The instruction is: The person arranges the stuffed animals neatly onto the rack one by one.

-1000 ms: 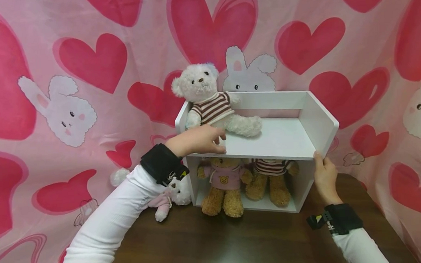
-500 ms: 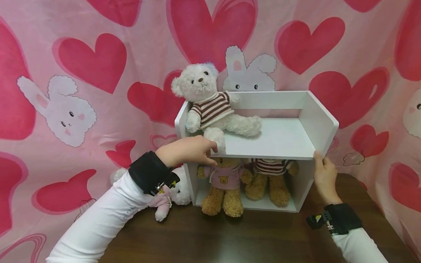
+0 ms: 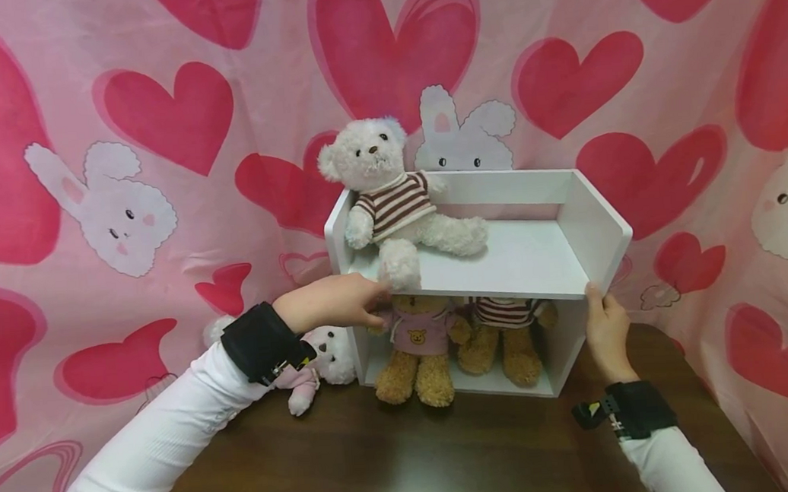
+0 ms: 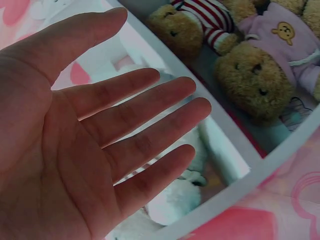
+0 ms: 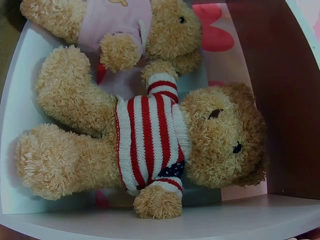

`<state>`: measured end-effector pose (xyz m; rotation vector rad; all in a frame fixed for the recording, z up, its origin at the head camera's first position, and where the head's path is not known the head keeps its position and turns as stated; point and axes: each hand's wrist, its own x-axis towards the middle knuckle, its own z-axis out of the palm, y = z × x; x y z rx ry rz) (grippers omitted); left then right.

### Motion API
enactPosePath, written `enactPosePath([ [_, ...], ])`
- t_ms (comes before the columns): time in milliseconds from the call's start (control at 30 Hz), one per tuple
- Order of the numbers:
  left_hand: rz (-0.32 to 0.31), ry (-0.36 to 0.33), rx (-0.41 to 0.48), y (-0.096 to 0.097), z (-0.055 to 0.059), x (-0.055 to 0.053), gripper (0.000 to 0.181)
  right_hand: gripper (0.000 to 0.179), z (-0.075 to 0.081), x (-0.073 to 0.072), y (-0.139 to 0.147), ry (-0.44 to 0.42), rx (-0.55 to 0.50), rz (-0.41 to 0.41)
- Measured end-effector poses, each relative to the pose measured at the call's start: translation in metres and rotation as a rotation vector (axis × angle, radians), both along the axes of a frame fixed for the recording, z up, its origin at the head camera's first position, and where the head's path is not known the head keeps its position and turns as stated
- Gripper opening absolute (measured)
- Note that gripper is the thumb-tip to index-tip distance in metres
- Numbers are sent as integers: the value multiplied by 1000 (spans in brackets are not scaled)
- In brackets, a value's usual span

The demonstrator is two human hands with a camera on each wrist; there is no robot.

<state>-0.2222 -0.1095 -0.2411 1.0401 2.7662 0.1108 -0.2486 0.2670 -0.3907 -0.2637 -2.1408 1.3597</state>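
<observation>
A white teddy bear (image 3: 398, 207) in a brown-striped sweater sits on the upper left of a white two-tier shelf (image 3: 525, 260). My left hand (image 3: 332, 300) is near the shelf's front left, by the bear's foot. In the left wrist view, the palm and straight, spread fingers (image 4: 150, 142) hold nothing. At the shelf's right side panel, my right hand (image 3: 609, 334) grips the front edge, its outer fingers partly hidden. Two brown teddy bears sit in the lower tier: one in a pink hoodie (image 3: 420, 339), another in a striped sweater (image 5: 152, 140).
A white plush toy in pink (image 3: 333, 357) leans outside the shelf's left side, partly behind my left wrist. The dark wooden table (image 3: 409, 458) extends in front of the shelf. A pink heart-and-rabbit cloth (image 3: 272, 79) hangs behind.
My left hand has drawn back leftward and slightly down from the white bear's foot, which shows more now. My right hand has stayed on the shelf's edge.
</observation>
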Motion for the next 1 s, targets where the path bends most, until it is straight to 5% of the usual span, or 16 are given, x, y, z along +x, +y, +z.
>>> enactPosePath([
  [533, 48, 27, -5, -35, -24, 5, 31, 49, 1, 0, -2, 15, -12, -16],
  [800, 114, -14, 15, -53, -36, 5, 35, 50, 1, 1, -2, -10, -8, -20],
  [1000, 99, 25, 14, -63, -43, 3, 34, 51, 1, 1, -2, -15, -10, -25],
])
